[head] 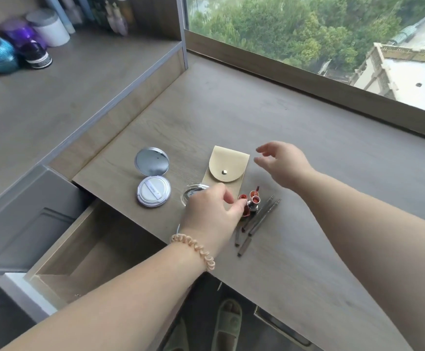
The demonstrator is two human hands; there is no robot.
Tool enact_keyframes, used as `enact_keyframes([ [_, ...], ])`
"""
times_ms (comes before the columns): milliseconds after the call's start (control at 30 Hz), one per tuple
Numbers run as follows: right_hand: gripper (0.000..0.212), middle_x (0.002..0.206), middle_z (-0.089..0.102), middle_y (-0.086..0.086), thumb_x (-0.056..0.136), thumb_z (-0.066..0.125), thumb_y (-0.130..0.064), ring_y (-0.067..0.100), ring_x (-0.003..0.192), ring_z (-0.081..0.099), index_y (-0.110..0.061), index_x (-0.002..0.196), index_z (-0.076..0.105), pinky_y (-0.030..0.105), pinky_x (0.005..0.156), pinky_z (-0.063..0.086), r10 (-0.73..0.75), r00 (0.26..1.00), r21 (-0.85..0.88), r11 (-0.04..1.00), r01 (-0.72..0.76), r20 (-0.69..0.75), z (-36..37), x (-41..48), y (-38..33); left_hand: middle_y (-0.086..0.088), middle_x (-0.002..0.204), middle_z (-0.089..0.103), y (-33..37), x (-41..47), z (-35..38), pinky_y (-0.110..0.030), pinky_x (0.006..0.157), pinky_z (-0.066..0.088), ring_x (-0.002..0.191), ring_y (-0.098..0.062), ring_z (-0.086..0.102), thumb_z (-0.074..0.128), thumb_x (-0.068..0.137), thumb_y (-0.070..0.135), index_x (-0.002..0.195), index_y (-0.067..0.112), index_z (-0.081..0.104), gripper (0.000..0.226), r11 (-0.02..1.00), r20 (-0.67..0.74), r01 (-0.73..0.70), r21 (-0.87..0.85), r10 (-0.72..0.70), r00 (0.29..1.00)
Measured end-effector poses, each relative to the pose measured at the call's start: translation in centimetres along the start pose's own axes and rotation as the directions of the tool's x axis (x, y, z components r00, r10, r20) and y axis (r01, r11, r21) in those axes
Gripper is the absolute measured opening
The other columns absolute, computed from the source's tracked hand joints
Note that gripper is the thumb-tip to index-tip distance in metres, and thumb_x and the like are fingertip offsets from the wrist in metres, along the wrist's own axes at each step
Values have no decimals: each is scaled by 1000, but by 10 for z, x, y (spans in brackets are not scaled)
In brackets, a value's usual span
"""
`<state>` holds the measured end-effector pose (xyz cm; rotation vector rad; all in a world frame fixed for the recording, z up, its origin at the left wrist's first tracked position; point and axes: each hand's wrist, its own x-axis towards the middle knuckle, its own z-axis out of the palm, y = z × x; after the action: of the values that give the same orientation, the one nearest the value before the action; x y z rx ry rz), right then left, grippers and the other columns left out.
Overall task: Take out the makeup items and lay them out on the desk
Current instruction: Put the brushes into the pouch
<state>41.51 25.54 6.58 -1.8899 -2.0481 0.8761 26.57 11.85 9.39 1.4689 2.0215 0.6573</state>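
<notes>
At the desk's (307,127) near edge, the left hand (212,215) pinches a red lipstick (243,197) among a tight cluster just right of its fingertips. The eyeliner pencils (262,216) lie beside it, running diagonally from near-left to far-right. The right hand (283,162) hovers with fingers spread and empty, farther back, beside the beige snap pouch (227,165). An open cushion compact (153,179) and a clear round jar (192,192) sit to the left, above the open drawer (62,239).
</notes>
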Motion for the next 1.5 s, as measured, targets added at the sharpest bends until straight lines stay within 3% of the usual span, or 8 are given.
enact_keyframes([
  [367, 86, 137, 45, -2, 58, 76, -58, 25, 128, 38, -41, 134, 39, 41, 99, 33, -210, 921, -447, 825, 347, 327, 32, 37, -32, 4, 70, 58, -15, 53, -27, -33, 64, 48, 70, -18, 56, 65, 79, 34, 78, 24, 57, 13, 999, -195, -21, 24, 26, 980],
  [533, 48, 131, 51, -5, 66, 70, -53, 21, 120, 48, -39, 111, 62, 37, 98, 38, -369, 851, -425, 748, 511, 373, 30, 37, -33, 7, 72, 55, -17, 59, -25, -32, 67, 48, 73, -15, 55, 65, 78, 31, 77, 24, 58, 10, 999, -190, -29, 29, 34, 981],
  [633, 34, 110, 57, -6, 72, 61, -44, 21, 100, 59, -32, 103, 67, 32, 81, 49, -404, 829, -384, 747, 543, 387, 30, 33, -33, 7, 80, 54, -15, 62, -24, -32, 70, 48, 75, -17, 56, 66, 78, 32, 79, 23, 60, 11, 999, -202, -45, 27, 49, 978],
  [733, 25, 102, 57, -5, 79, 52, -31, 22, 91, 58, -25, 97, 68, 27, 66, 40, -397, 817, -437, 700, 564, 418, 33, 32, -35, 3, 84, 55, -14, 66, -27, -32, 71, 48, 76, -18, 55, 65, 78, 32, 82, 21, 63, 12, 998, -209, -45, 32, 51, 977],
  [967, 25, 88, 64, 5, 91, 39, -16, 32, 77, 61, -11, 83, 62, 34, 61, 50, -464, 833, -574, 610, 547, 301, 36, 32, -30, 4, 84, 53, -11, 70, -34, -28, 70, 44, 74, -17, 55, 66, 78, 30, 82, 21, 62, 10, 999, -201, -39, 19, 42, 979],
  [1167, 19, 91, 61, 3, 91, 44, -6, 25, 67, 44, -19, 77, 45, 29, 56, 33, -472, 861, -619, 624, 477, 189, 20, 29, -33, 3, 97, 56, -13, 70, -36, -28, 75, 44, 83, -16, 55, 64, 79, 34, 92, 24, 60, 17, 998, -114, -9, 58, 16, 993],
  [1333, 19, 91, 62, 4, 91, 44, -8, 28, 78, 58, -13, 84, 61, 29, 56, 35, -522, 845, -613, 632, 474, 115, 19, 26, -38, 1, 117, 57, -24, 71, -27, -39, 95, 44, 111, -22, 51, 56, 83, 42, 114, 29, 56, 34, 973, 117, 12, 232, -40, 992],
  [1500, 15, 90, 62, 4, 88, 49, -6, 29, 74, 57, -12, 83, 61, 28, 54, 33, -500, 865, -613, 669, 420, 47, 23, 25, -42, -1, 106, 65, -32, 73, -26, -39, 89, 47, 105, -23, 57, 53, 89, 25, 102, 28, 63, 17, 973, 74, -31, 231, 14, 997],
])
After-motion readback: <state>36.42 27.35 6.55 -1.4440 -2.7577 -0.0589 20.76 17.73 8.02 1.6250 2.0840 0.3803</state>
